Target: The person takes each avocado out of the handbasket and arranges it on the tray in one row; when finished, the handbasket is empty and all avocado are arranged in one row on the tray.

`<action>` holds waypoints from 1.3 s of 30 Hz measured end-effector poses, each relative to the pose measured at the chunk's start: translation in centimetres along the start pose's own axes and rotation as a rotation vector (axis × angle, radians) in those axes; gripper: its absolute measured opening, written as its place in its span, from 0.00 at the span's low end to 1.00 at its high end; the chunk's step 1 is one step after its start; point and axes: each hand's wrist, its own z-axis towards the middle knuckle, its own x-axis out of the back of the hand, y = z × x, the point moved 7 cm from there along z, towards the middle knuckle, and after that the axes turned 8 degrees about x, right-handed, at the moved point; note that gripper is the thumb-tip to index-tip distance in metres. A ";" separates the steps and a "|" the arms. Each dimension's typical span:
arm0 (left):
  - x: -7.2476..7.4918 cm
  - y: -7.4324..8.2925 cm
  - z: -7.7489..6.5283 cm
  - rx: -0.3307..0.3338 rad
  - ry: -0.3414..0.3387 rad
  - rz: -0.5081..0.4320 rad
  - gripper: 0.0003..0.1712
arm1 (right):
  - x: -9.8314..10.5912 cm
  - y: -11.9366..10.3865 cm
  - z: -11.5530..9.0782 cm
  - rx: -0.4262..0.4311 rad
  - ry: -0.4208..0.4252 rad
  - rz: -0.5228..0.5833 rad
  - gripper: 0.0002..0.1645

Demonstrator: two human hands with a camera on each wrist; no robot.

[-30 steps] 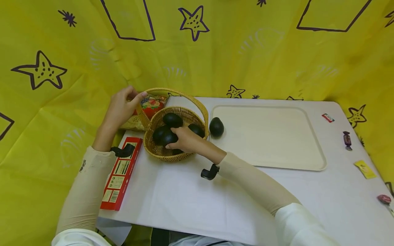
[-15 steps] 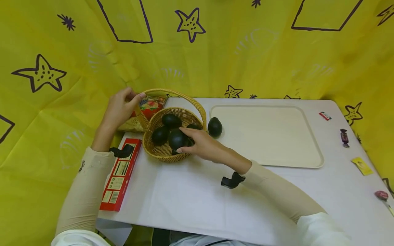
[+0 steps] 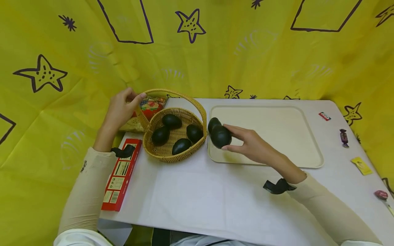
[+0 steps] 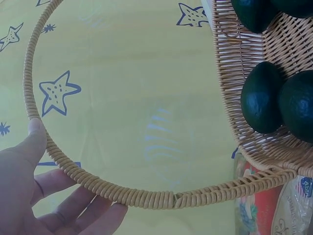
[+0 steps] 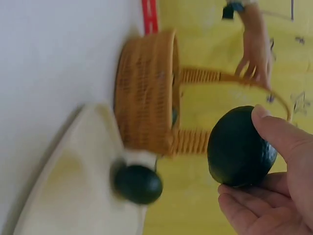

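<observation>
My left hand (image 3: 122, 105) holds the arched handle (image 4: 117, 192) of a wicker basket (image 3: 160, 156) between thumb and fingers. Several dark green avocados (image 3: 181, 146) lie spread inside the basket. In my right hand (image 3: 250, 143) is one avocado (image 5: 239, 147), gripped between thumb and fingers and held above the left end of a cream tray (image 3: 267, 136). Behind it, partly covered in the head view, a second avocado (image 5: 138, 184) lies at the tray's left edge. The right wrist view shows the two avocados apart.
A red box (image 3: 121, 176) lies left of the basket, and a colourful food packet (image 3: 153, 106) is behind it. Along the table's right side lie small wrapped sweets (image 3: 343, 138), a yellow sachet (image 3: 361, 166) and a lollipop (image 3: 381, 195). A yellow patterned cloth (image 3: 215, 61) hangs behind.
My right hand has lifted an avocado out of the basket and carried it right, over the tray's left end. The left hand stays on the basket handle.
</observation>
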 end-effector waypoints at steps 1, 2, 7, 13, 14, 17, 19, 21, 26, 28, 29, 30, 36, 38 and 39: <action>0.0 0.0 0.0 0.000 0.001 0.001 0.31 | 0.7 0.7 -0.2 -0.017 0.013 -0.001 0.49; 0.1 0.0 0.0 0.000 0.003 0.002 0.31 | 1.4 1.5 -0.3 -0.034 0.025 -0.007 0.48; 0.3 -0.1 0.0 0.000 0.009 0.010 0.31 | 3.4 5.7 0.3 -0.091 0.025 -0.081 0.48; 0.4 -0.1 0.0 0.004 0.022 0.027 0.32 | 3.3 9.8 1.4 -0.113 -0.019 -0.157 0.46; 0.4 -0.1 0.0 0.002 0.023 0.031 0.32 | 3.1 10.2 1.5 -0.118 -0.026 -0.161 0.46; 0.2 -0.1 0.2 -0.003 0.022 0.035 0.31 | 2.3 11.3 1.6 -0.142 -0.049 -0.173 0.47; 0.1 -0.1 0.2 -0.005 0.022 0.032 0.31 | 1.9 11.7 1.7 -0.149 -0.065 -0.179 0.47; 0.0 -0.2 0.2 -0.003 0.023 0.029 0.31 | 1.5 11.9 2.0 -0.152 -0.073 -0.177 0.47; 0.0 -0.1 0.2 0.001 0.017 0.018 0.31 | 1.2 12.1 2.5 -0.152 -0.074 -0.164 0.48; -0.1 -0.1 0.2 0.002 0.015 0.017 0.31 | 1.0 12.3 2.6 -0.153 -0.076 -0.159 0.48; -0.1 -0.1 0.2 0.002 0.013 0.016 0.31 | 0.9 12.3 2.7 -0.152 -0.079 -0.158 0.48; -0.2 -0.1 0.2 0.003 0.011 0.017 0.31 | 0.8 12.4 2.7 -0.151 -0.082 -0.156 0.48; -0.2 -0.2 0.2 0.005 0.011 0.013 0.31 | 0.5 12.7 2.9 -0.147 -0.075 -0.160 0.47; -0.2 -0.2 0.2 0.005 0.014 0.012 0.31 | 0.5 12.7 3.0 -0.142 -0.073 -0.165 0.47; -0.2 -0.3 0.2 0.005 0.016 0.012 0.31 | 0.5 12.7 3.1 -0.139 -0.074 -0.167 0.47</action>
